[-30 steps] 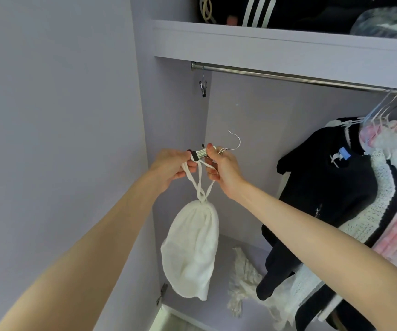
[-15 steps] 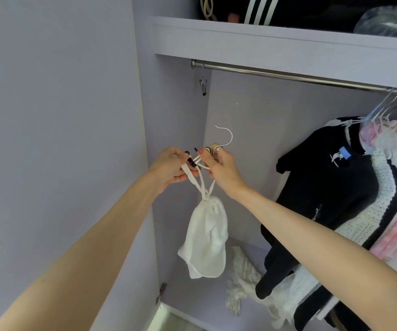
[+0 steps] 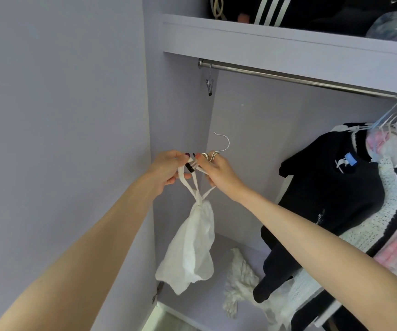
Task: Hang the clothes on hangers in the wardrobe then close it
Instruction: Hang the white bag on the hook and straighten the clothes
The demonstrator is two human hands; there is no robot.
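Both hands up in front of the open wardrobe [image 3: 180, 115], meeting just below frame centre, under the left end of the rail [image 3: 288, 78].

Left hand [image 3: 166, 168]: fingers curled, pinching the white straps of the white garment [image 3: 190, 244] together with the black-tipped clip end of a clip hanger [image 3: 207, 158]. Right hand [image 3: 219, 173]: fingers curled round the metal body of the same clip hanger, thumb up against the clip. The hanger's white hook sticks up at 12 o'clock from the right hand, free in the air, well below the rail, touching nothing.

White garment hangs straight down from the hands at 6 o'clock, bunched at the top where the straps join, loose below. Lower edge is level with the wardrobe floor in the view; can't tell if it touches.

Rail runs from 11 o'clock to 3 o'clock. A spare metal clip hook [image 3: 209, 86] hangs at its far left end, at 12 o'clock from the hands. Hung clothes [image 3: 350, 187] are packed at 3 o'clock: black top in front, then white knit, then pink. White crumpled cloth [image 3: 238, 283] lies on the wardrobe floor at 5 o'clock. Top shelf [image 3: 288, 37] at 12–1 o'clock holds dark items with white stripes.
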